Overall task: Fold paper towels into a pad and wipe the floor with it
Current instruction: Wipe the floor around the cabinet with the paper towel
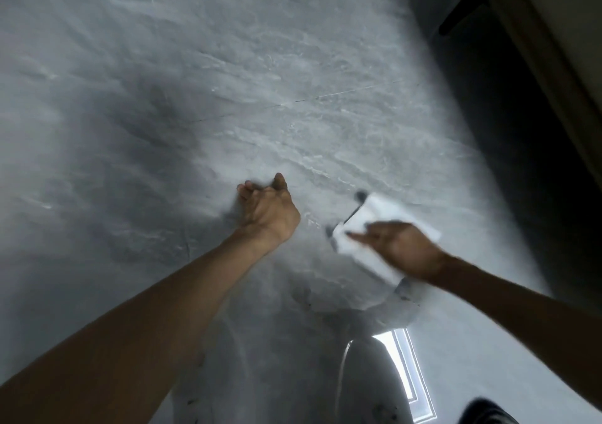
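Across the left and centre of the frame we see a grey, stone-patterned tiled floor [202, 75], with thin grout lines crossing it and a soft shadow falling over its left part. From the lower left corner a bare forearm reaches up toward the middle, ending in the left hand [267, 208]; its fingers are loosely curled, half closed, and we see nothing held in it, though we cannot tell whether the fingertips touch the tiles. Just right of centre lies the white folded paper towel pad [368, 221], pressed flat against the floor and blurred by motion. The right hand [404, 247] rests on top of the pad with its fingers spread out flat rather than wrapped around it, the arm entering from the right edge. Below the pad, at lower centre, the tiles show a glossy patch with a bright window reflection [407, 368]. Along the upper right edge runs a dark strip beneath a beige furniture edge [553, 49].
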Demonstrator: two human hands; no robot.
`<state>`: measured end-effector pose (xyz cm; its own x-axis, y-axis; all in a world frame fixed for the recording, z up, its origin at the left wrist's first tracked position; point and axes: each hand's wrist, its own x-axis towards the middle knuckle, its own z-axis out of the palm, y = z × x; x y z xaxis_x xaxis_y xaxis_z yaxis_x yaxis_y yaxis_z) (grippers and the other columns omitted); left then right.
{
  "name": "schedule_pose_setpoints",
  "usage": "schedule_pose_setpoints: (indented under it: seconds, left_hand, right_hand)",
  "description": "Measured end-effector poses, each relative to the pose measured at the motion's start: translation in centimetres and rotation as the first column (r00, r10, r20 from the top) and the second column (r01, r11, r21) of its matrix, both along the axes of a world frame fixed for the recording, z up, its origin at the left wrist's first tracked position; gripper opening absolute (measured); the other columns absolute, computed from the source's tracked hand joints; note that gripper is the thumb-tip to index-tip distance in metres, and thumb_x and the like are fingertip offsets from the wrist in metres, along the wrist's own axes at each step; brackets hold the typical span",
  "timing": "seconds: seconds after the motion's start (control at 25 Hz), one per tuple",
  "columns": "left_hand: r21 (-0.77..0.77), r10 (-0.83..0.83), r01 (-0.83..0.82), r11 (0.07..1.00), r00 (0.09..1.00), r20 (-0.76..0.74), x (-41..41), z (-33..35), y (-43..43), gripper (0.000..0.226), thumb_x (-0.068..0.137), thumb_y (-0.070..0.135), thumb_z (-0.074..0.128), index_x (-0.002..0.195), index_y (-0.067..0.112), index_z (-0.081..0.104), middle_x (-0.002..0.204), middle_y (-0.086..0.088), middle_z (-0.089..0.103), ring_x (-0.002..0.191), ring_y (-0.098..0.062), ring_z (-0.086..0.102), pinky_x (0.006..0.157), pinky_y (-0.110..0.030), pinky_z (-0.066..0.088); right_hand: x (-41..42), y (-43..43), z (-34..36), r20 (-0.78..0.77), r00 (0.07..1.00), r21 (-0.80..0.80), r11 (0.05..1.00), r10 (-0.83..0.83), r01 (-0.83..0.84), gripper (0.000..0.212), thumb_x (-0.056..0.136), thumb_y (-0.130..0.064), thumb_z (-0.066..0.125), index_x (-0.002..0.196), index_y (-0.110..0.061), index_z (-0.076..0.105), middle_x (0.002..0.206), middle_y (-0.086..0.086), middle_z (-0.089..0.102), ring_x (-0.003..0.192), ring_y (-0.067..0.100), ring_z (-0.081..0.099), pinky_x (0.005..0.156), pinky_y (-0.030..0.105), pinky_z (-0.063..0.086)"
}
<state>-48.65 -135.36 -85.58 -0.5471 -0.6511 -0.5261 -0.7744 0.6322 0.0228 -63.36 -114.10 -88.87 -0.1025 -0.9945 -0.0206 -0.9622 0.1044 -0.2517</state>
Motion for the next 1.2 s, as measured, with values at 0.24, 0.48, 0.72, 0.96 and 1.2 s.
schedule_pose_setpoints:
  seconds: [0.24, 0.48, 0.72, 0.96, 1.2]
  left_hand:
    - [0.117, 0.18, -0.142, 0.983, 0.877, -0.446, 8.6, 0.3, -7.2, 0.044, 0.087, 0.005, 0.049, 0.131, 0.012, 0.052, 0.126, -0.008, 0.064, 0.115, -0.025, 0.06, 0.094, -0.026, 0.042]
    - [0.031, 0.269, -0.274, 0.961, 0.907, -0.324, 20.8, 0.5, -14.2, 0.043, 0.091, 0.015, 0.052, 0.133, 0.011, 0.048, 0.12, -0.022, 0.063, 0.109, -0.037, 0.061, 0.091, -0.037, 0.045]
    - [-0.044, 0.064, -0.083, 0.996, 0.942, -0.329, 27.5, -1.5, -9.8, 0.046, 0.092, 0.014, 0.049, 0.136, 0.002, 0.042, 0.149, -0.022, 0.033, 0.137, -0.03, 0.036, 0.106, -0.033, 0.033]
    - [-0.064, 0.181, -0.205, 0.977, 0.946, -0.268, 25.5, -2.3, -8.9, 0.049, 0.087, 0.009, 0.046, 0.135, 0.003, 0.038, 0.146, -0.026, 0.029, 0.14, -0.033, 0.022, 0.106, -0.039, 0.034]
    - [-0.156, -0.056, 0.002, 0.988, 0.937, -0.345, 21.7, -1.7, -6.4, 0.057, 0.075, 0.004, 0.048, 0.133, 0.006, 0.043, 0.134, -0.016, 0.045, 0.129, -0.031, 0.037, 0.107, -0.038, 0.032]
  right_hand:
    - [0.4, -9.9, -0.7, -0.088, 0.565, -0.054, 0.57, -0.821, 0.82, 0.043, 0.102, -0.02, 0.034, 0.144, -0.018, 0.037, 0.115, 0.02, 0.061, 0.094, 0.04, 0.064, 0.08, 0.047, 0.05]
    - [25.9, -18.1, -2.9, -0.004, 0.972, 0.079, 0.969, 0.235, -0.234, 0.054, 0.097, -0.013, 0.025, 0.15, -0.022, 0.033, 0.111, 0.011, 0.063, 0.091, 0.031, 0.065, 0.064, 0.04, 0.043]
    - [19.7, -17.5, -0.3, 0.136, 0.829, 0.052, 0.832, 0.542, -0.552, 0.041, 0.101, -0.006, 0.04, 0.138, -0.017, 0.054, 0.082, -0.021, 0.068, 0.079, -0.007, 0.063, 0.074, 0.009, 0.044]
    - [17.6, -21.6, 0.3, 0.044, 0.908, 0.048, 0.909, -0.417, 0.415, 0.042, 0.102, -0.022, 0.042, 0.144, -0.027, 0.04, 0.113, 0.009, 0.062, 0.1, 0.033, 0.063, 0.081, 0.042, 0.05]
    - [23.5, -6.4, -1.6, 0.135, 0.841, -0.057, 0.851, 0.524, -0.522, 0.04, 0.099, -0.012, 0.041, 0.115, -0.031, 0.072, 0.089, -0.009, 0.073, 0.097, 0.02, 0.066, 0.089, 0.03, 0.051]
